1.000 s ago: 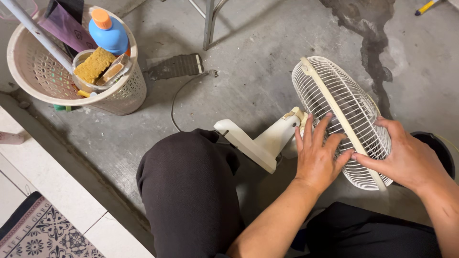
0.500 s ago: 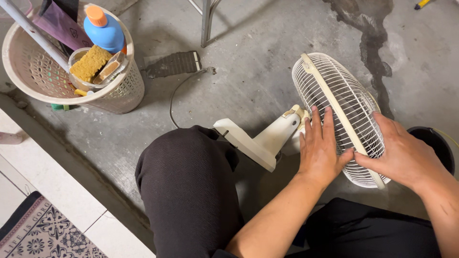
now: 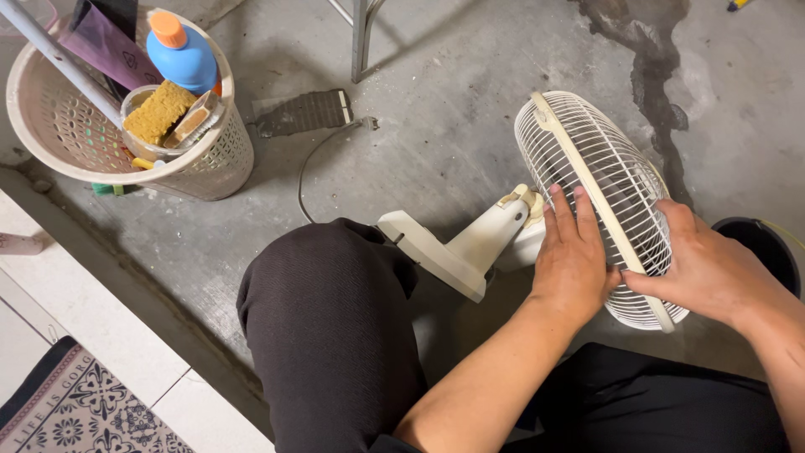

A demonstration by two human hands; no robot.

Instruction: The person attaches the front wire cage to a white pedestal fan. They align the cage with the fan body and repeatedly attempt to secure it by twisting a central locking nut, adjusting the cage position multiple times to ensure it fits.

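Since earlier frames: L hand shifted a bit lower on the fan cage, R hand slid closer to it; fan itself stayed put. L→R: perforated basket top left w/ blue bottle, sponge. Black cord on concrete floor. Bent knee centre. Fan lies on its side, base pointing left. L hand flat, fingers spread on rear grille; R grips cage rim.

The fan's cage looks like thin white-coated wire with a smooth cream plastic rim and stand, sitting on rough, stained matt concrete floor, and far left there's a perforated plastic basket holding a coarse yellow sponge.
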